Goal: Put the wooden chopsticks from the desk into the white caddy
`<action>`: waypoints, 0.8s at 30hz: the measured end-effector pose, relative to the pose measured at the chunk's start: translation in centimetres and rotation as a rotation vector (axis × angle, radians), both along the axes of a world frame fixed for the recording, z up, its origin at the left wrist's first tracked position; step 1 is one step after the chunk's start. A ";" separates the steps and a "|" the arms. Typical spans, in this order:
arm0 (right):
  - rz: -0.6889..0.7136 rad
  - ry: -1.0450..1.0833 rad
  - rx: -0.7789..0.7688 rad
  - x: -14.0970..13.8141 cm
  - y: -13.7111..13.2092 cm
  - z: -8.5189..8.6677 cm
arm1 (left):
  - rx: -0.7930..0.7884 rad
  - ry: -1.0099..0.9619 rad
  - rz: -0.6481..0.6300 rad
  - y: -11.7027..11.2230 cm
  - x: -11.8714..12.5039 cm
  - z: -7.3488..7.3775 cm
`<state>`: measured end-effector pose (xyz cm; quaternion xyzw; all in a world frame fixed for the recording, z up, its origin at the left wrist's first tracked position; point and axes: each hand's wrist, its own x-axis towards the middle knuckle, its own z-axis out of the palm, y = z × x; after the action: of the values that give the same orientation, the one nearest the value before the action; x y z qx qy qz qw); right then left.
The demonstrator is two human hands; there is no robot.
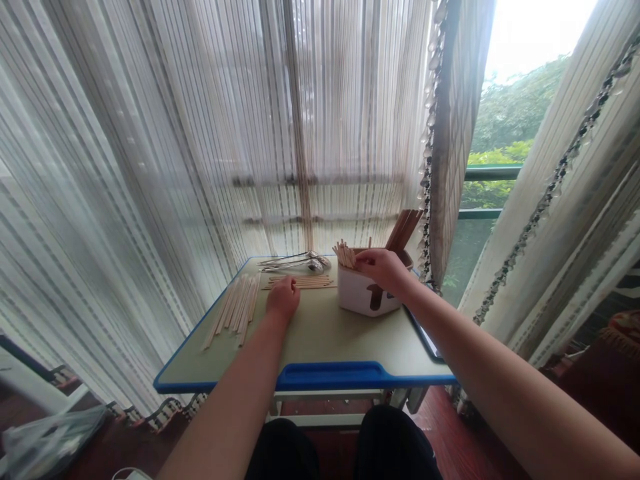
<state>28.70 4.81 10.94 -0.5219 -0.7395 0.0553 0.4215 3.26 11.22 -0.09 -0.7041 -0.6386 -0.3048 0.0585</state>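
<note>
- The right hand [383, 265] is at the mouth of a white holder [356, 291], its fingers bent and drawn close together beside a bundle of pale sticks [344, 254] that stands in the holder's left part; whether they pinch a stick or only touch the bundle, I cannot tell.
- The left hand [283, 297] is low over the bench [320, 337], its fingers curled in (the tips are hidden, so I cannot tell whether they grip anything), by the left end of a row of thin sticks [313, 282].
- More loose sticks [235, 303] lie fanned out on the bench, left of that hand.
- Metal spoons [316, 264] lie behind the row, bowls to the right.
- Dark brown sticks [404, 230] stand tilted in the holder's far right part.
- Brown shapes [376, 296] mark the holder's front, partly covered by the right hand and forearm; I cannot read them as letters.
</note>
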 end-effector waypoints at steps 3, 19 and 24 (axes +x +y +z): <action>0.018 -0.034 0.006 -0.3 -0.1 0.2 | -0.001 0.000 0.004 0.0 0.0 0.0; -0.048 0.004 0.384 -4.3 -4.2 0.3 | -0.001 -0.083 0.239 -0.4 -0.1 0.6; 0.119 -0.204 0.003 -9.4 -1.9 -4.3 | -0.103 -0.103 0.337 -0.5 -0.4 0.8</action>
<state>19.28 2.94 6.65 -0.4793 -0.8083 0.0257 0.3410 2.84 10.67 0.69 -0.5727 -0.7645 -0.2933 0.0399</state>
